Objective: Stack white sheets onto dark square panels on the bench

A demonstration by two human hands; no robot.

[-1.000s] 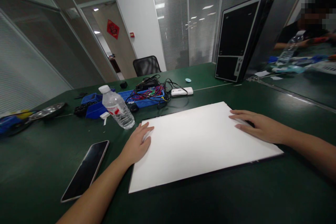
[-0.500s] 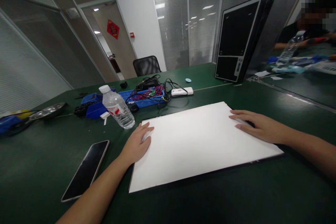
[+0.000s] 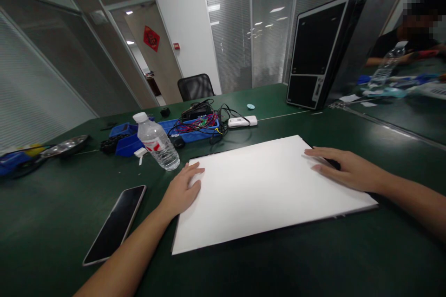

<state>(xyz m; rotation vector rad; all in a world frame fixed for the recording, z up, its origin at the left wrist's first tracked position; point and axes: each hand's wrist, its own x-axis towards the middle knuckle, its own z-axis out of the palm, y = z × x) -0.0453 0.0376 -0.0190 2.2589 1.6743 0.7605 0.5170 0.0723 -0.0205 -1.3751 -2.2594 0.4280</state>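
Note:
A large white sheet (image 3: 254, 190), which looks like a pad of paper or a thin board, lies flat on the dark green table (image 3: 278, 269). My left hand (image 3: 183, 191) rests on its left edge, fingers apart and gripping nothing. Across from it, my right hand (image 3: 344, 167) lies over the right edge with its fingers stretched out onto the sheet. A phone (image 3: 116, 225) with a dark screen lies left of the sheet, partly behind my left forearm. Just beyond my left hand stands a clear plastic water bottle (image 3: 158, 143) with a red and white label.
Behind the sheet sit a blue tray (image 3: 198, 135) of tangled wires and a white device (image 3: 243, 121). A black computer case (image 3: 320, 55) stands at the back right. A metal pan (image 3: 66, 146) lies far left. Another person (image 3: 393, 46) sits at the right, near a second bottle (image 3: 387, 66).
The whole view has shifted very slightly. Both hands and the sheet keep their places relative to each other.

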